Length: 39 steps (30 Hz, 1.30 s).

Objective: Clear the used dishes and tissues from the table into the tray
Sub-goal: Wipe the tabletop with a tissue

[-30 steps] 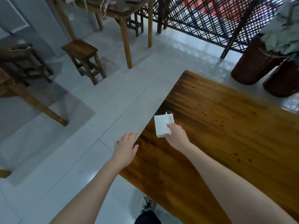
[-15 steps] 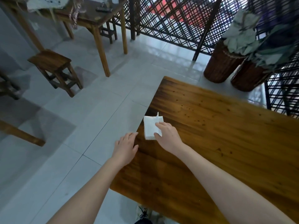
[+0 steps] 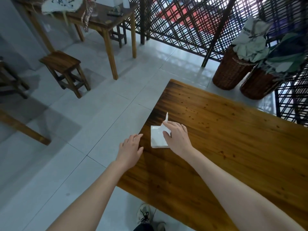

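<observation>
- Up comes a thin strip of the tissue [image 3: 157, 139]: half a second ago only a small tip poked above the white square, and it now stands clearly taller, rising past the fingertips.
- Right hand [image 3: 177, 139] is on it, forefinger and thumb curled in and pinching the base of that raised strip, the other fingers bent over the tissue's right side.
- Most of the tissue lies flat as a white square on the wooden surface [image 3: 225, 144], near the left edge and just beyond the thumb.
- Part of the square's right side is hidden under the right hand, so I cannot tell how far it runs beneath.
- Left hand [image 3: 131, 147] holds nothing: palm down, fingers relaxed and nearly straight, sitting right at the edge of the surface, much as it did a moment ago.
- Its fingertips are just beside the tissue, a narrow band of wood showing between them.
- Both forearms reach in from the bottom of the view, bare to the frame's edge.
- Pale tiled floor [image 3: 80, 147] runs along the left, and a shoe [image 3: 143, 214] shows below the near edge of the surface.
- Further off stands a small wooden stool [image 3: 60, 61], well apart from the action, with a second wooden table [image 3: 106, 25] behind it carrying a few small items too blurred to name.
- Two dark wicker baskets [image 3: 231, 74] with greyish leaves sit beyond the far corner, in front of a black lattice screen [image 3: 183, 22].
</observation>
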Motion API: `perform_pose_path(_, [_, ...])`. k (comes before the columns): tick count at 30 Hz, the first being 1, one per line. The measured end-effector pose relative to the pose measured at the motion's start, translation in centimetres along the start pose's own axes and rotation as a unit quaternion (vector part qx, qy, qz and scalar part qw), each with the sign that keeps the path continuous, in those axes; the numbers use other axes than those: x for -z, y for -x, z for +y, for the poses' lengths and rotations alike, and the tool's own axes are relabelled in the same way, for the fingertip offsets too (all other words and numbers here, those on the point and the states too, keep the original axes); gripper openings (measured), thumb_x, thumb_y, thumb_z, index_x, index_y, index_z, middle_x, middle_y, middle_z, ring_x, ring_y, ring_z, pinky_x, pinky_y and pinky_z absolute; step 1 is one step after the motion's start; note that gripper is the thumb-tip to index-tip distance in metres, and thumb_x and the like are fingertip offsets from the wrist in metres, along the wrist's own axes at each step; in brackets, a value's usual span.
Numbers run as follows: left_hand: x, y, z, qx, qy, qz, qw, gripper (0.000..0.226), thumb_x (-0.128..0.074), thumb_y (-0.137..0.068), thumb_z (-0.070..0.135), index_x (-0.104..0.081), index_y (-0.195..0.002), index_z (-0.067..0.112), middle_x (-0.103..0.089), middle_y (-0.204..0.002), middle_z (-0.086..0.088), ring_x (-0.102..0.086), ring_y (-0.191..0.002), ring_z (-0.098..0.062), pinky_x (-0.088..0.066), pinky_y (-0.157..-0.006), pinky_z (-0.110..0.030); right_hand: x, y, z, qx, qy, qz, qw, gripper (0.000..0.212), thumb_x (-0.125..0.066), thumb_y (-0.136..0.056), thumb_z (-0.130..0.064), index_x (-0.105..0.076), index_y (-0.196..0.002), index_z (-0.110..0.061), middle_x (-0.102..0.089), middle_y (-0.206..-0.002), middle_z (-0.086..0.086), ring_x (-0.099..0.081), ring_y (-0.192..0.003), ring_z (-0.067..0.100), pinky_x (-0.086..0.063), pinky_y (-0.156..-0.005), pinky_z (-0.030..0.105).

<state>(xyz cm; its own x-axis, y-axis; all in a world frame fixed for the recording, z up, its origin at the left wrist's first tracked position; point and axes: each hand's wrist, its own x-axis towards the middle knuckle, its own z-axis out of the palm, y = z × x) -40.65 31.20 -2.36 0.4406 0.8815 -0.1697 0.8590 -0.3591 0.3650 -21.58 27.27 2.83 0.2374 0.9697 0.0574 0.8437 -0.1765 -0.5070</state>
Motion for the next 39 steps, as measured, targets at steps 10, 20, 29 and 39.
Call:
perform_pose_path(10, [-0.4,1.7,0.9,0.006,-0.006,-0.017,1.0,0.055,-0.042,-0.099,0.038,-0.021,-0.148,0.026,-0.03,-0.151,0.001,-0.034,-0.136,-0.02,-0.031,-0.111,-0.04,1.0,2.1,0.3,0.014,0.029,-0.013,0.999,0.045,-0.052,-0.095,-0.022,-0.045,-0.139,-0.022,-0.041,-0.147,-0.005,-0.033,-0.137,0.014,-0.003,-0.115,0.036])
perform_pose_path(20, [-1.5,2.7,0.9,0.017,-0.001,-0.016,1.0,0.055,-0.042,-0.098,0.04,-0.022,-0.148,0.027,-0.028,-0.153,0.001,-0.031,-0.139,-0.021,-0.027,-0.112,-0.041,2.4,1.1,-1.4,0.055,0.014,-0.039,0.998,0.055,-0.049,-0.097,-0.027,-0.028,-0.148,-0.025,-0.026,-0.155,-0.008,-0.02,-0.143,0.015,0.003,-0.114,0.043])
perform_pose_path(29, [-2.9,2.1,0.8,0.018,-0.001,-0.035,0.999,0.052,-0.043,-0.098,0.04,-0.026,-0.145,0.029,-0.028,-0.153,0.001,-0.032,-0.137,-0.023,-0.028,-0.111,-0.044,3.0,1.2,-2.1,0.052,-0.02,-0.027,0.998,0.052,-0.043,-0.097,-0.007,-0.035,-0.145,-0.024,-0.031,-0.152,-0.008,-0.022,-0.142,0.015,0.006,-0.11,0.034])
perform_pose_path(39, [-4.0,1.8,0.9,0.001,0.002,-0.076,0.997,0.05,-0.045,-0.097,0.036,-0.03,-0.144,0.029,-0.027,-0.154,0.0,-0.03,-0.139,-0.025,-0.026,-0.111,-0.047,3.9,2.8,0.6,0.018,-0.025,-0.022,0.999,0.046,-0.053,-0.094,-0.008,-0.046,-0.139,-0.019,-0.043,-0.145,-0.004,-0.038,-0.134,0.019,-0.029,-0.111,0.028])
